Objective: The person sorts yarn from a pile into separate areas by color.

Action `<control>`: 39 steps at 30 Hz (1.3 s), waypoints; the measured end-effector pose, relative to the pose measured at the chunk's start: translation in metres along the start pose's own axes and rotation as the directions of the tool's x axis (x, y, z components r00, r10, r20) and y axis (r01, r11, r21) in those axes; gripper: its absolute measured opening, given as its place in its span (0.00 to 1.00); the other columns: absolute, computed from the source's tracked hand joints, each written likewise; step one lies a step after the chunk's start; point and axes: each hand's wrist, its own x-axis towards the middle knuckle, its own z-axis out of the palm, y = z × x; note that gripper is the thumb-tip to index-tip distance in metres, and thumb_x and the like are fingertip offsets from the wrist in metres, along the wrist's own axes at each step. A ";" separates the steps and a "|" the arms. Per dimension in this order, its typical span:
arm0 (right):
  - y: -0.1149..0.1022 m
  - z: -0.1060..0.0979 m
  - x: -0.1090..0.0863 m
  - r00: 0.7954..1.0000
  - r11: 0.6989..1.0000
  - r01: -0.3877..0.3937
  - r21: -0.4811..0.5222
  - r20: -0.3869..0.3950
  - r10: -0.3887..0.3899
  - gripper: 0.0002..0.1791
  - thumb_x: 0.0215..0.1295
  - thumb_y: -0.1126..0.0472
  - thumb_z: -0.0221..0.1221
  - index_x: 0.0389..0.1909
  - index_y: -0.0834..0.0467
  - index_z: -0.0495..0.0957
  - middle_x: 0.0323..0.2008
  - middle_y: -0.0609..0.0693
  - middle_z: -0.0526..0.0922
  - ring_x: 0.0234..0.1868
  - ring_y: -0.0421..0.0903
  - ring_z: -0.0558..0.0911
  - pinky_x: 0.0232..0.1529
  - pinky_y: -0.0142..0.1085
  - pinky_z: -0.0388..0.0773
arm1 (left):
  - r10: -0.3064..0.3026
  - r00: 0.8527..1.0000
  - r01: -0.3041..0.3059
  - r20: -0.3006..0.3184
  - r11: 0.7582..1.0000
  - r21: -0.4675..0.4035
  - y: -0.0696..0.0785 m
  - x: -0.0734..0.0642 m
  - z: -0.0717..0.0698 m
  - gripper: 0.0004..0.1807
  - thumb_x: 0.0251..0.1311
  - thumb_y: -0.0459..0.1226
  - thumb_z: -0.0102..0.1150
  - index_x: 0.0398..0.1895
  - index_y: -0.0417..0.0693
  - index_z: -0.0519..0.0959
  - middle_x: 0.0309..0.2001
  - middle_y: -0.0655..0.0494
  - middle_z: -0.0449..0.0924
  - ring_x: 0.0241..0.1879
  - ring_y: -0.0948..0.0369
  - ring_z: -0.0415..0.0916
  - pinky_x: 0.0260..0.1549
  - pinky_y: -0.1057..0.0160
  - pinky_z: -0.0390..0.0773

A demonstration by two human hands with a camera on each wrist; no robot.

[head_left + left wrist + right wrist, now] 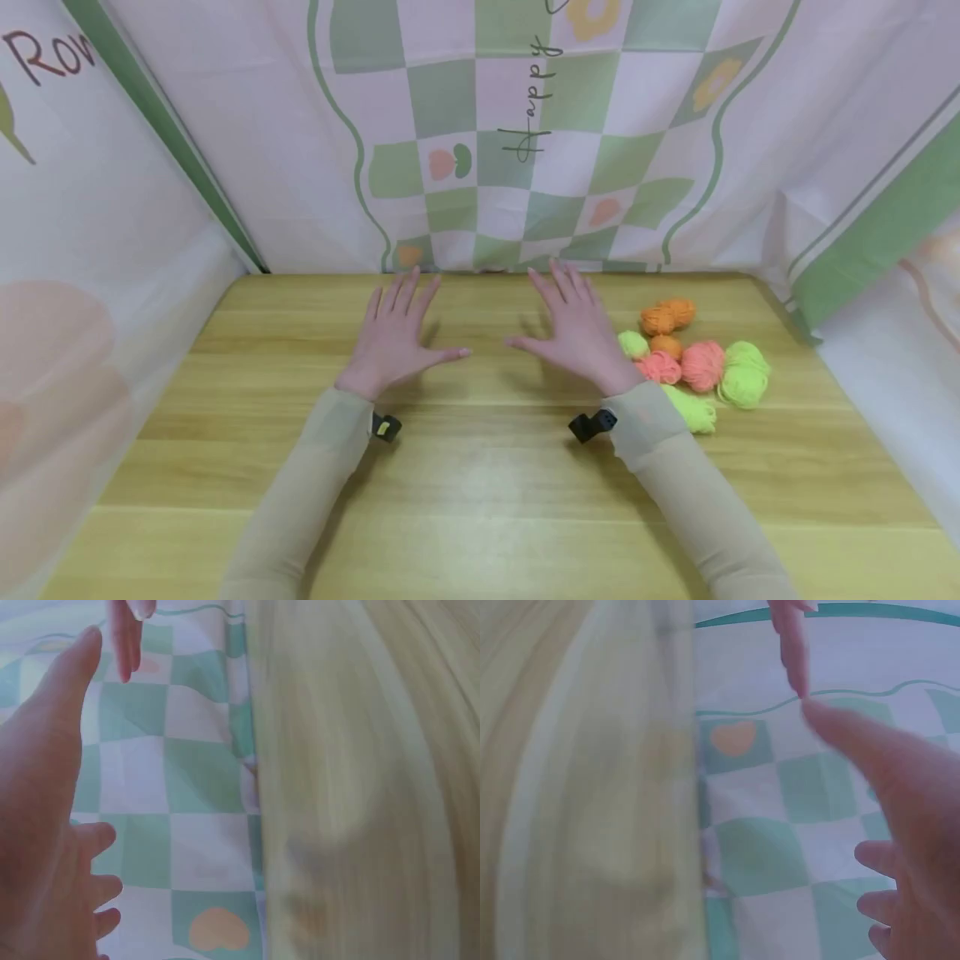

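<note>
Both hands are held out over the wooden table with fingers spread, and neither holds anything. My left hand (392, 337) is left of the middle, its thumb pointing right. The right hand (576, 333) mirrors it, thumb pointing left, with a gap between the two thumbs. Closest to the right hand, by its wrist, lies a group of yarn balls: a small yellow-green ball (632, 344), a pink ball (659, 367), another pink ball (702, 366), orange yarn (667, 317), a small orange ball (665, 347) and a large yellow-green ball (744, 374). The right sleeve partly hides a yellow-green skein (692, 410).
The wooden table (480, 508) ends at the back against a checked curtain (510, 192). More printed cloth (97, 275) hangs along the left, and a green-striped cloth (877, 250) along the right. A small black device (592, 425) sits at the right wrist, another (387, 427) at the left.
</note>
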 end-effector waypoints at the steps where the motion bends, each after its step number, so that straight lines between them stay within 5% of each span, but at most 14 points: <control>1: 0.000 -0.003 0.000 1.000 1.000 0.003 0.018 -0.018 -0.003 0.61 0.58 0.24 0.61 0.81 0.55 0.50 0.80 0.62 0.42 0.79 0.61 0.39 0.76 0.56 0.36 | 0.006 1.000 -0.006 -0.019 1.000 -0.011 0.001 0.001 -0.002 0.66 0.49 0.83 0.43 0.84 0.57 0.42 0.82 0.49 0.33 0.79 0.49 0.32 0.74 0.46 0.29; 8: -0.001 -0.029 -0.008 0.993 0.987 -0.002 0.163 -0.119 0.022 0.50 0.62 0.36 0.67 0.76 0.59 0.61 0.79 0.60 0.51 0.78 0.61 0.49 0.72 0.63 0.52 | 0.054 0.991 -0.068 -0.125 0.992 -0.108 0.013 0.004 -0.009 0.63 0.51 0.78 0.54 0.81 0.47 0.53 0.79 0.45 0.50 0.77 0.47 0.48 0.75 0.45 0.43; 14: -0.001 -0.047 -0.016 0.987 0.970 -0.064 0.237 -0.126 0.096 0.46 0.64 0.34 0.65 0.75 0.56 0.65 0.77 0.56 0.58 0.76 0.58 0.56 0.70 0.62 0.59 | 0.054 0.974 -0.116 -0.220 0.953 -0.279 0.025 0.006 -0.007 0.58 0.52 0.69 0.67 0.78 0.45 0.61 0.74 0.47 0.63 0.72 0.48 0.59 0.73 0.48 0.52; 25: 0.023 -0.059 -0.048 0.979 0.961 -0.094 0.259 -0.153 0.137 0.42 0.65 0.38 0.66 0.75 0.52 0.67 0.75 0.53 0.64 0.73 0.60 0.63 0.67 0.64 0.63 | 0.002 0.990 -0.084 -0.143 0.818 -0.569 0.062 0.005 0.000 0.50 0.54 0.58 0.74 0.76 0.46 0.64 0.73 0.51 0.66 0.72 0.53 0.59 0.72 0.52 0.57; 37: 0.062 -0.065 -0.086 0.978 0.924 -0.172 0.341 -0.055 0.203 0.39 0.64 0.42 0.69 0.71 0.55 0.71 0.69 0.58 0.72 0.68 0.64 0.68 0.61 0.65 0.68 | 0.104 0.990 -0.143 -0.099 0.768 -0.624 0.107 0.013 0.028 0.48 0.55 0.62 0.71 0.74 0.50 0.67 0.71 0.56 0.68 0.71 0.58 0.62 0.71 0.55 0.60; 39: 0.068 -0.065 -0.092 0.976 0.921 -0.181 0.344 -0.056 0.213 0.38 0.63 0.43 0.69 0.70 0.55 0.72 0.66 0.59 0.75 0.61 0.61 0.74 0.54 0.58 0.75 | 0.126 0.987 -0.160 -0.098 0.755 -0.636 0.118 0.017 0.034 0.48 0.55 0.62 0.71 0.74 0.49 0.67 0.71 0.57 0.69 0.71 0.58 0.63 0.70 0.56 0.61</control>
